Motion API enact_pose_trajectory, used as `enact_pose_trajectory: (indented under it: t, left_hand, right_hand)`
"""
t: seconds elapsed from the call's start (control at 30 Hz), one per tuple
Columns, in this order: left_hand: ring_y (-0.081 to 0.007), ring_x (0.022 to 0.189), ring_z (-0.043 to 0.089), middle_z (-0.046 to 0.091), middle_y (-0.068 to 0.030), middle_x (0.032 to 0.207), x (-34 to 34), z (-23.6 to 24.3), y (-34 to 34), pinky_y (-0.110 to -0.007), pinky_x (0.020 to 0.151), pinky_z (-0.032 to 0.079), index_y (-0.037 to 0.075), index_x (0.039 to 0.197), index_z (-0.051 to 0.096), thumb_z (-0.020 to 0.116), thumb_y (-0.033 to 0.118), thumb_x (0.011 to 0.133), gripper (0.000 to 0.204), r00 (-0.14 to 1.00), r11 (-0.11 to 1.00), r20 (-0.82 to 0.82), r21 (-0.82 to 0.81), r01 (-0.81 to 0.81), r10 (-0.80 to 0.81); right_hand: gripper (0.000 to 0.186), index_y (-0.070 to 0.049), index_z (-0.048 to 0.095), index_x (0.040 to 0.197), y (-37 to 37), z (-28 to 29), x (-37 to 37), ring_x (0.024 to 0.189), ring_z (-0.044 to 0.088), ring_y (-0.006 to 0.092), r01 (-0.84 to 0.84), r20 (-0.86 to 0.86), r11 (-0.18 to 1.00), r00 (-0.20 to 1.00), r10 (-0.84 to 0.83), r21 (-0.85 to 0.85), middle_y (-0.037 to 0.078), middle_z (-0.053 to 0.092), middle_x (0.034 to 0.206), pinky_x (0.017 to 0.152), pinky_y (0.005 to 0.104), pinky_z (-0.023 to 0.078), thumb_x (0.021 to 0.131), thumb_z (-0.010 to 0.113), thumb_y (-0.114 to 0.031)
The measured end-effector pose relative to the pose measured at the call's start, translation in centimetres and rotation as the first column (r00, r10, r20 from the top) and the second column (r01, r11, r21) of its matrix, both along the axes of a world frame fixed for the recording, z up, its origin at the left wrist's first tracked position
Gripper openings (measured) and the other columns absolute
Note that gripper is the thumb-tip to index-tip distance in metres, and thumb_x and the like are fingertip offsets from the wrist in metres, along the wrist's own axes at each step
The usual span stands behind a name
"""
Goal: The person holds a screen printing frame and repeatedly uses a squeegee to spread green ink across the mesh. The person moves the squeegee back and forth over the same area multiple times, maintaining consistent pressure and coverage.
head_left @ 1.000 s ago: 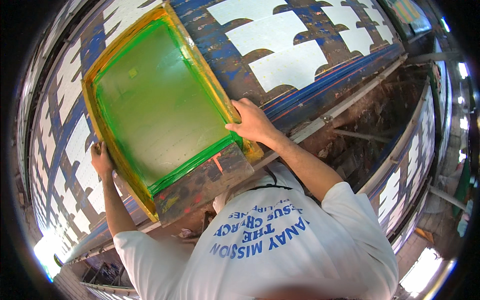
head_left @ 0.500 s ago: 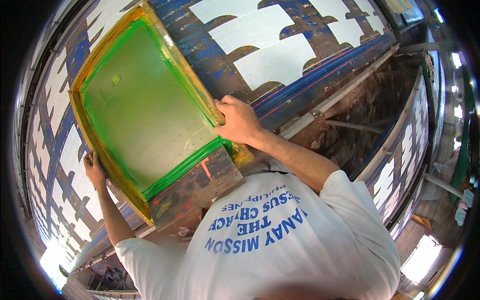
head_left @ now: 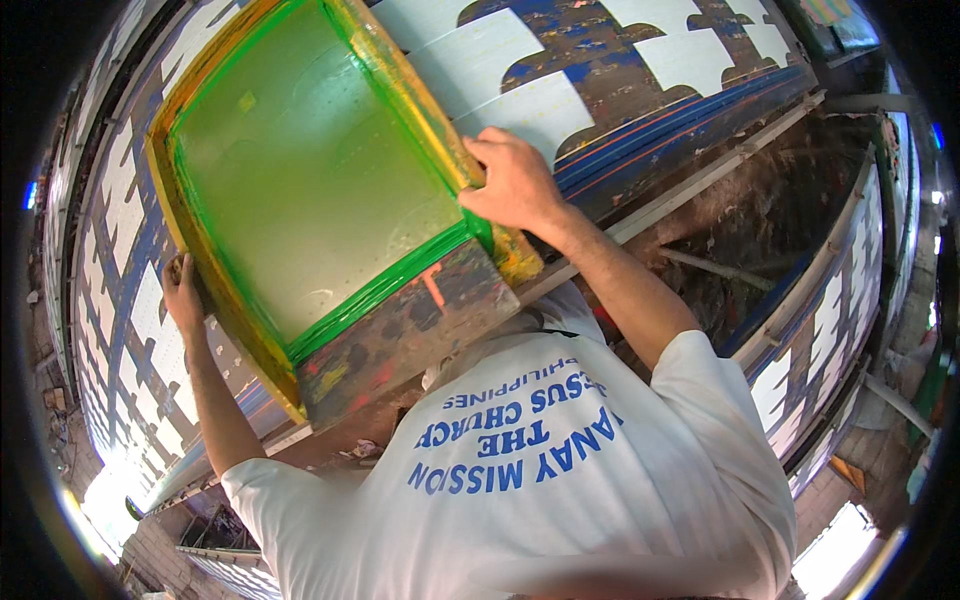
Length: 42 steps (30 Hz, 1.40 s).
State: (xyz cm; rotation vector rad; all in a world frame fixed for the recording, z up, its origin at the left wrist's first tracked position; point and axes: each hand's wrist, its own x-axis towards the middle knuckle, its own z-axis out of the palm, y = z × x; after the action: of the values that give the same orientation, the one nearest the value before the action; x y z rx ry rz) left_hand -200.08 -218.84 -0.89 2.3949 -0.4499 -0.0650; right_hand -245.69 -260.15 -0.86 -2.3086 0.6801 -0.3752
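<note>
A screen-printing frame (head_left: 310, 180) with green-tinted mesh, green inner edges and yellow-stained wooden sides lies tilted across the upper left. My right hand (head_left: 515, 182) is closed round its right side near the near corner, thumb and fingertips on the wood. On the left side my left hand (head_left: 182, 293) grips the outer edge, its fingers partly hidden by the wood. A dark, paint-spattered board (head_left: 400, 325) with an orange mark forms the frame's near end, close to my shirt. Whatever lies directly beneath the frame is blurred through the mesh.
Flat white cut pieces (head_left: 530, 115) lie in rows on a long blue-and-brown stained table (head_left: 590, 50). A pale rail (head_left: 690, 185) runs along its near edge. Beyond a dark gap at right stands another table with white pieces (head_left: 825, 320).
The frame has shifted right and away from me in the view, with both hands still on it. It now covers part of the white pieces that showed beside it before.
</note>
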Motion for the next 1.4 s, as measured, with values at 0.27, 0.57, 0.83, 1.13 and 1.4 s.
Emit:
enact_pose_trajectory:
  t: [0.27,0.57,0.83,1.13,1.4]
  left_hand:
    - [-0.0317,0.117,0.070,0.073,-0.0195,0.126,-12.5,-0.9,-16.8,-0.040,0.104,0.050,0.004,0.133,0.068,0.072,0.049,0.099,0.056,0.992,0.993,0.115,0.099,-0.061,0.050]
    - [-0.0362,0.119,0.070,0.073,-0.0216,0.128,-18.3,-2.1,-24.3,-0.043,0.103,0.052,0.005,0.136,0.064,0.068,0.048,0.102,0.055,0.987,0.993,0.158,0.112,-0.023,0.005]
    - [-0.0398,0.122,0.068,0.071,-0.0224,0.130,-17.0,-5.0,-24.0,-0.046,0.104,0.051,0.005,0.139,0.060,0.066,0.044,0.103,0.053,0.992,0.986,0.125,0.163,-0.038,0.018]
    - [-0.0455,0.121,0.068,0.072,-0.0252,0.128,-17.3,-5.9,-24.8,-0.050,0.100,0.052,0.009,0.140,0.057,0.062,0.045,0.104,0.052,0.996,0.978,0.093,0.207,-0.018,-0.001]
    - [-0.0486,0.117,0.069,0.073,-0.0279,0.123,-18.3,-5.1,-25.7,-0.054,0.099,0.053,0.006,0.137,0.057,0.064,0.045,0.101,0.054,0.997,0.979,0.076,0.201,-0.025,0.010]
  right_hand:
    - [0.051,0.002,0.071,0.128,-16.1,-3.2,-9.2,0.093,0.066,0.0303,0.035,-0.070,0.999,0.997,-0.034,0.007,0.016,0.064,0.102,0.083,0.0407,0.055,0.078,0.077,-0.011]
    - [0.062,0.002,0.063,0.143,-22.2,-5.3,-15.2,0.106,0.066,0.0291,0.046,-0.131,0.996,0.991,-0.036,0.078,0.016,0.064,0.115,0.090,0.0424,0.055,0.083,0.074,-0.011]
    - [0.063,0.004,0.058,0.147,-22.7,-3.8,-15.3,0.115,0.066,0.0332,0.011,-0.256,0.983,0.966,0.038,0.186,0.019,0.062,0.127,0.100,0.0437,0.056,0.092,0.076,-0.020]
    - [0.041,-0.002,0.070,0.123,-14.4,0.2,-14.5,0.121,0.064,0.0364,-0.369,0.097,0.928,0.923,0.372,-0.045,0.017,0.069,0.122,0.106,0.0466,0.053,0.097,0.075,-0.034]
    - [0.049,-0.004,0.069,0.119,-6.3,1.7,-13.4,0.115,0.066,0.0345,-0.817,-0.277,0.574,0.564,0.778,-0.051,0.016,0.068,0.117,0.102,0.0480,0.054,0.079,0.086,-0.026]
